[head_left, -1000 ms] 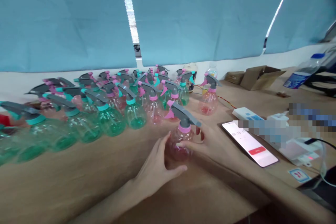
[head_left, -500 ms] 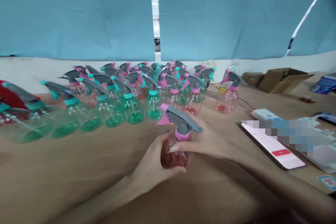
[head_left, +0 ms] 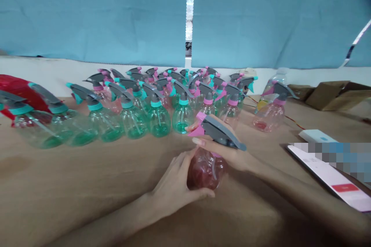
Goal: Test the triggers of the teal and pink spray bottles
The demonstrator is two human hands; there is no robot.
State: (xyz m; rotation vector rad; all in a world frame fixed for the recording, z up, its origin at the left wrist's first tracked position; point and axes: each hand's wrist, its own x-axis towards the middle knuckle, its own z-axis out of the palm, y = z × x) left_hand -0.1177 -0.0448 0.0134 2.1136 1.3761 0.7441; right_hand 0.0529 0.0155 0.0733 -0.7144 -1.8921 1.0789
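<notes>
A pink see-through spray bottle [head_left: 207, 171] with a grey and pink trigger head [head_left: 222, 131] is held tilted over the brown table. My left hand [head_left: 174, 185] is closed around the lower left of its round body, thumb along the bottom. Higher up, my right hand [head_left: 228, 153] grips the neck just beneath the trigger head, and its fingers cover most of the pink collar. Behind my hands stands a front row of green spray bottles, the nearest being one with a turquoise collar [head_left: 182, 117]. To their right is another pink spray bottle [head_left: 268, 117].
More pink and green spray bottles crowd the back along the wall. On the right lie a phone [head_left: 327, 177], a white box [head_left: 317, 136] and an open cardboard box [head_left: 330, 94]. A red bag [head_left: 17, 88] sits far left, and a clear bottle [head_left: 279, 79] stands behind.
My right hand has moved up from the bottle's body to its neck under the trigger head. My left hand keeps its hold on the body. The view has turned slightly left.
</notes>
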